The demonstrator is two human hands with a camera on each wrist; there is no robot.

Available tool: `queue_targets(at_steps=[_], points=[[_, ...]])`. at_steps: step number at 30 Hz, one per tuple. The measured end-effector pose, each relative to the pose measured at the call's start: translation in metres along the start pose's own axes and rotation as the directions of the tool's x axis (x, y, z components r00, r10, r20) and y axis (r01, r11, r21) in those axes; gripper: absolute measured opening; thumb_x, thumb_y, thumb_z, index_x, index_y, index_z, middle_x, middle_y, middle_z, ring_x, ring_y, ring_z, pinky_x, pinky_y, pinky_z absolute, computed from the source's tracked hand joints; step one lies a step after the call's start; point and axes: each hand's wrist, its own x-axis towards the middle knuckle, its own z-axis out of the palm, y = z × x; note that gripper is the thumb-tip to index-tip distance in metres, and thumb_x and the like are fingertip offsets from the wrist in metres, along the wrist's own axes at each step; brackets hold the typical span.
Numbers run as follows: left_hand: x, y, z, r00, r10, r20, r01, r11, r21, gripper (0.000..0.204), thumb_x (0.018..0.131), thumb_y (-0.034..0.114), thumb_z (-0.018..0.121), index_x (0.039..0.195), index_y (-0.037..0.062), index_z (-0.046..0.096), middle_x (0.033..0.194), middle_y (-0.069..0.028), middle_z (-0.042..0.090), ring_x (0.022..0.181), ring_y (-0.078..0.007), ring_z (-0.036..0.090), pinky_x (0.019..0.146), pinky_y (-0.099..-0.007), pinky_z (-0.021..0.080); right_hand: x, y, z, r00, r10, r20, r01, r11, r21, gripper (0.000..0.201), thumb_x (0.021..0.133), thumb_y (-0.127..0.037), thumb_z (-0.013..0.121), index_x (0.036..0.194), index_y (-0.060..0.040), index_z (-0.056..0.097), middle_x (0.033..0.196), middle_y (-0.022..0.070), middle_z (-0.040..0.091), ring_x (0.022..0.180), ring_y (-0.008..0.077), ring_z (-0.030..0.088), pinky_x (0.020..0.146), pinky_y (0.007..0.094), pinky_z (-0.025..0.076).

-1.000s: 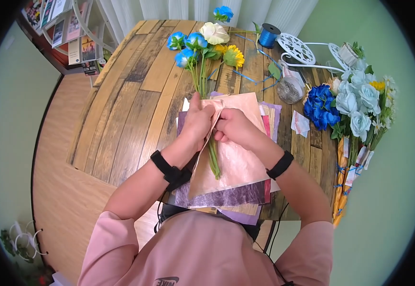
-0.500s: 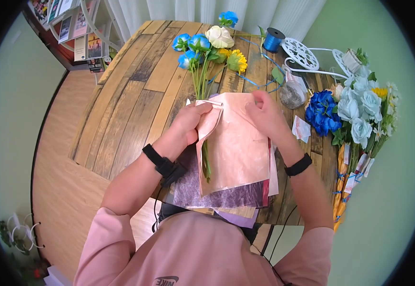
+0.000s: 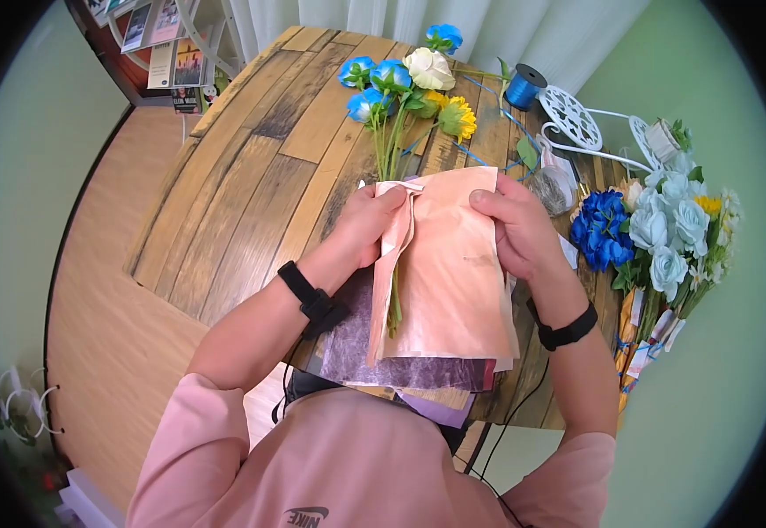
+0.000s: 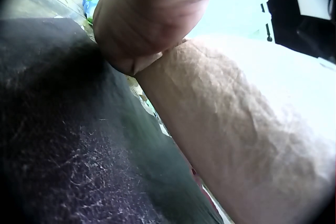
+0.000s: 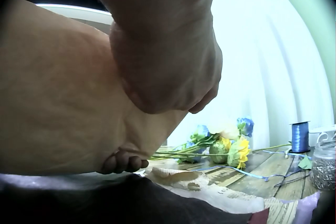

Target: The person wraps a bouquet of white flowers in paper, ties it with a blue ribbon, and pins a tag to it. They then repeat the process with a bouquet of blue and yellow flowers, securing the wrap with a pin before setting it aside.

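Note:
Pink wrapping paper (image 3: 453, 273) is held up between both hands in the head view, its left part folded over flower stems (image 3: 394, 304). My left hand (image 3: 367, 222) pinches the folded upper-left edge, thumb on top, together with the stems. At the upper right edge my right hand (image 3: 519, 227) grips the sheet, thumb in front and fingers behind. Blue flowers (image 3: 368, 105), a white rose (image 3: 428, 69) and a yellow sunflower (image 3: 458, 119) lie beyond the paper. The paper (image 4: 226, 108) hangs from the hand in the left wrist view.
Purple sheets (image 3: 374, 339) lie stacked under the paper. At the right are a blue ribbon spool (image 3: 524, 87), a glass jar (image 3: 553, 189), a white metal stand (image 3: 571, 118), dark blue flowers (image 3: 601, 231) and pale blue roses (image 3: 649, 226). A loose ribbon curls near the sunflower.
My right hand has moved from beside the left hand out to the paper's right edge and now grips it. The sheet is spread wider; the left hand keeps its hold.

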Motion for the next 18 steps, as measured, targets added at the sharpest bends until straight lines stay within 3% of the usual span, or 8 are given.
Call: queue_targets(at_steps=[5, 7, 10, 11, 12, 14, 16, 18], points=[[0.007, -0.001, -0.002, 0.999, 0.034, -0.022, -0.032, 0.995, 0.093, 0.026, 0.098, 0.019, 0.057, 0.11, -0.0043, 0.059, 0.097, -0.0126, 0.068, 0.081, -0.0199, 0.068, 0.071, -0.0357, 0.057, -0.005, -0.006, 0.018, 0.998, -0.062, -0.006, 0.061, 0.997, -0.051, 0.035, 0.09, 0.002, 0.054, 0.125, 0.005, 0.051, 0.111, 0.0154, 0.065, 0.097, 0.0248, 0.068, 0.086, 0.0374, 0.057], [0.009, -0.005, -0.002, 0.999, 0.039, -0.018, -0.037, 0.993, 0.116, 0.027, 0.1, 0.02, 0.055, 0.113, -0.0036, 0.057, 0.101, -0.0135, 0.068, 0.084, -0.0208, 0.069, 0.074, -0.0369, 0.058, -0.009, -0.004, 0.034, 0.997, -0.075, -0.025, 0.075, 0.997, 0.023, 0.03, 0.093, -0.007, 0.055, 0.122, 0.0018, 0.054, 0.108, 0.0119, 0.066, 0.094, 0.0211, 0.068, 0.081, 0.0342, 0.058], [0.006, -0.004, 0.001, 1.0, 0.013, -0.019, -0.013, 1.0, 0.021, 0.027, 0.101, 0.02, 0.053, 0.114, -0.0036, 0.057, 0.102, -0.013, 0.068, 0.084, -0.0209, 0.069, 0.074, -0.0367, 0.058, 0.001, -0.002, 0.025, 0.999, -0.037, 0.034, 0.037, 0.999, -0.006, 0.026, 0.097, -0.018, 0.055, 0.118, -0.0027, 0.058, 0.104, 0.0079, 0.067, 0.089, 0.0159, 0.068, 0.077, 0.031, 0.057], [0.007, -0.003, -0.001, 1.0, -0.011, -0.007, 0.011, 1.0, 0.025, 0.027, 0.101, 0.019, 0.053, 0.114, -0.0036, 0.056, 0.102, -0.0129, 0.068, 0.085, -0.0213, 0.069, 0.075, -0.0365, 0.058, 0.006, -0.005, 0.019, 1.0, -0.025, -0.016, 0.023, 0.995, -0.1, 0.026, 0.099, -0.028, 0.053, 0.114, -0.0063, 0.06, 0.101, 0.005, 0.068, 0.086, 0.0124, 0.067, 0.074, 0.028, 0.055], [0.008, -0.003, -0.004, 0.999, -0.034, 0.005, 0.034, 0.999, 0.029, 0.027, 0.101, 0.019, 0.052, 0.115, -0.0036, 0.056, 0.103, -0.0127, 0.068, 0.085, -0.0216, 0.069, 0.076, -0.0363, 0.058, 0.015, -0.006, 0.006, 0.999, -0.029, -0.014, 0.028, 0.994, -0.105, 0.026, 0.099, -0.028, 0.053, 0.114, -0.0063, 0.06, 0.101, 0.005, 0.068, 0.086, 0.0124, 0.067, 0.074, 0.028, 0.055], [-0.001, 0.005, -0.006, 0.999, -0.035, 0.02, 0.033, 0.998, 0.06, 0.027, 0.101, 0.018, 0.052, 0.116, -0.0038, 0.056, 0.104, -0.0136, 0.068, 0.087, -0.0216, 0.069, 0.078, -0.036, 0.058, 0.034, -0.01, -0.022, 0.958, -0.185, -0.22, 0.11, 0.943, -0.315, 0.028, 0.1, -0.031, 0.053, 0.112, -0.0066, 0.06, 0.099, 0.0055, 0.068, 0.085, 0.0125, 0.067, 0.072, 0.0267, 0.054], [-0.006, 0.01, -0.009, 0.999, -0.035, 0.032, 0.032, 0.996, 0.087, 0.028, 0.101, 0.018, 0.051, 0.117, -0.0041, 0.056, 0.106, -0.0145, 0.069, 0.088, -0.0217, 0.07, 0.08, -0.0356, 0.058, 0.043, -0.023, -0.031, 0.955, -0.152, -0.255, 0.037, 0.914, -0.405, 0.034, 0.101, -0.039, 0.052, 0.11, -0.007, 0.06, 0.1, 0.0067, 0.069, 0.086, 0.0141, 0.067, 0.072, 0.0283, 0.054], [-0.005, 0.009, -0.015, 0.974, -0.095, 0.208, 0.107, 0.993, -0.049, 0.033, 0.101, 0.022, 0.05, 0.12, -0.0046, 0.055, 0.109, -0.0164, 0.069, 0.089, -0.0204, 0.07, 0.082, -0.035, 0.058, 0.048, -0.03, -0.028, 0.962, 0.179, -0.206, -0.235, 0.927, -0.294, 0.042, 0.101, -0.045, 0.049, 0.109, -0.0062, 0.06, 0.103, 0.0083, 0.069, 0.086, 0.0167, 0.067, 0.075, 0.0323, 0.055]])
